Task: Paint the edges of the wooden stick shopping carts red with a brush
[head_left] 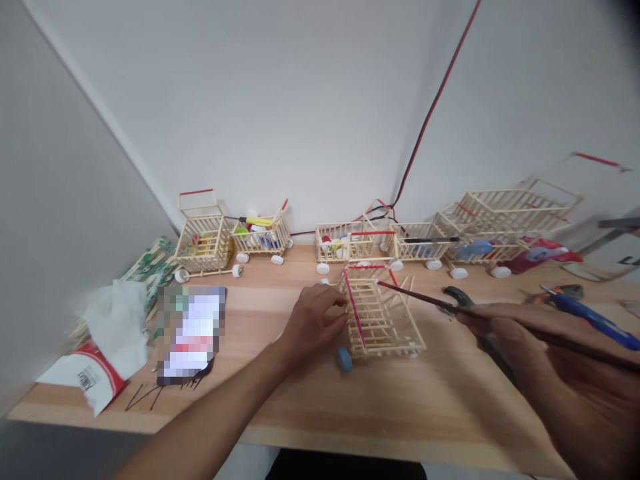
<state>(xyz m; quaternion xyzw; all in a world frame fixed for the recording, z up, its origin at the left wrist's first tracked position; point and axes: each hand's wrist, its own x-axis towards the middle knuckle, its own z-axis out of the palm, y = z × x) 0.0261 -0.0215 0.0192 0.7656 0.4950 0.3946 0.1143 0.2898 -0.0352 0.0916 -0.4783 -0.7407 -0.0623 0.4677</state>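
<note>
Wooden stick toy cart (383, 320), tipped on its side on the tabletop (440, 427), left hand (315, 323) with grip closed on its bars, right hand (520, 347) with grip closed on a dark rod (415, 297) touching the cart.

A small craft workspace, with miniature stick-built carts (203, 233) lined along a wooden counter (400, 427) against white walls (280, 100).

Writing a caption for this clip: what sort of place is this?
Probably a small hobby workspace, perhaps at home: a light wooden workbench against a white wall holds several miniature shopping carts of pale wooden sticks on white cap-like wheels.
</note>
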